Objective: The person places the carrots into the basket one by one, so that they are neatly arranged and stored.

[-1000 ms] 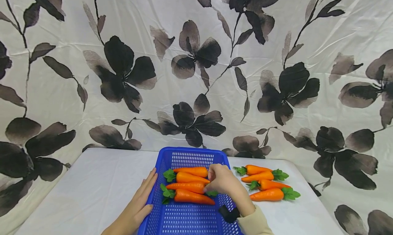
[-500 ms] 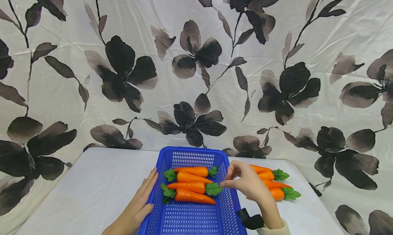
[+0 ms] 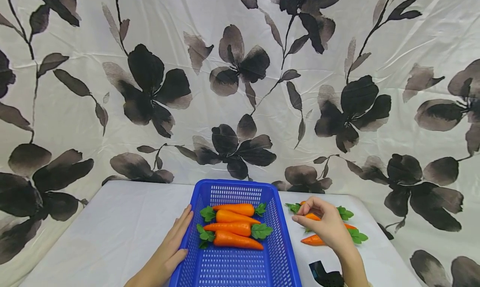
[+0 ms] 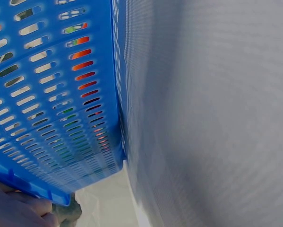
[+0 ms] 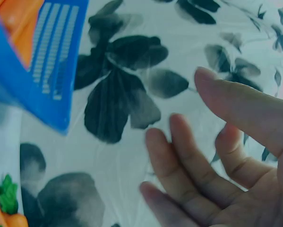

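Observation:
The blue basket holds several orange carrots with green leaves, lying side by side. My left hand rests along the basket's left side with straight fingers; in the left wrist view its fingers touch the rim. To the right of the basket, my right hand hovers above more carrots on the table, partly covering them. The right wrist view shows this hand with thumb and fingers apart, nothing between them.
A white-covered table carries the basket and the carrots. Behind it hangs a white cloth with dark flowers. The basket's raised right wall stands between the two groups of carrots.
My right hand has moved from above the carrots in the basket, over the right wall, to the carrots on the table. My left hand has stayed at the basket's side.

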